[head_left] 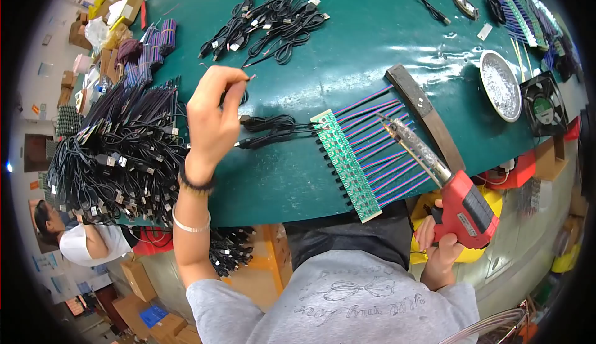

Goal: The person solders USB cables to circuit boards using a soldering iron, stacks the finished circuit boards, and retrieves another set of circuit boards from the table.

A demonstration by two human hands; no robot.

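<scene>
Closest to me, my right hand [442,245] is closed around the grip of a red soldering gun [464,207]; the fingers are mostly hidden behind the handle, so I see only the knuckles and a part of the wrist. The long metal tip of the gun points up-left and lies over the coloured ribbon wires [380,145], which run out from a green circuit board strip [345,164] on the green table [372,27]. I cannot tell if the tip really touches the wires or only hovers above them. My left hand [211,120] is raised over the table, the fingers pinched together on a thin black cable [245,78]; its end by my fingertips is too small to make out. Two more black cables [273,130] lie just beside the board. On the left a big heap of black cables [118,151] hangs over the table edge and is partly cut off. Further away lies a bundle of black cables [273,21]. On the right I see a round metal dish [500,85] and a black fan [545,103], half hidden at the rim.
</scene>
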